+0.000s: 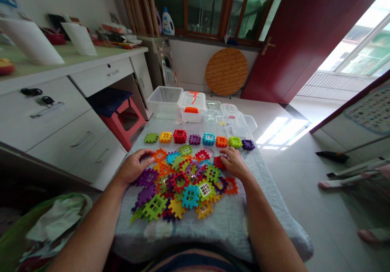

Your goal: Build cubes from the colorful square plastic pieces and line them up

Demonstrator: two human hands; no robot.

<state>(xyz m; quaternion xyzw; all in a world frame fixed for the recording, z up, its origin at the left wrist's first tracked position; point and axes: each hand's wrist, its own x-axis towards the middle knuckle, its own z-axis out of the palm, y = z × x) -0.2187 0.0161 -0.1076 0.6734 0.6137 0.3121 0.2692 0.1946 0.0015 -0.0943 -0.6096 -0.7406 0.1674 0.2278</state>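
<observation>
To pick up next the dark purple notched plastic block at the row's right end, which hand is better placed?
Probably the right hand: it is close to that block, while the left hand is across the colourful plastic pile, near an orange lattice square.

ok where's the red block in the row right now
In the head view, the red block sits left of centre, third from the left, between the yellow block and a purple block, beyond the loose pile.
</observation>
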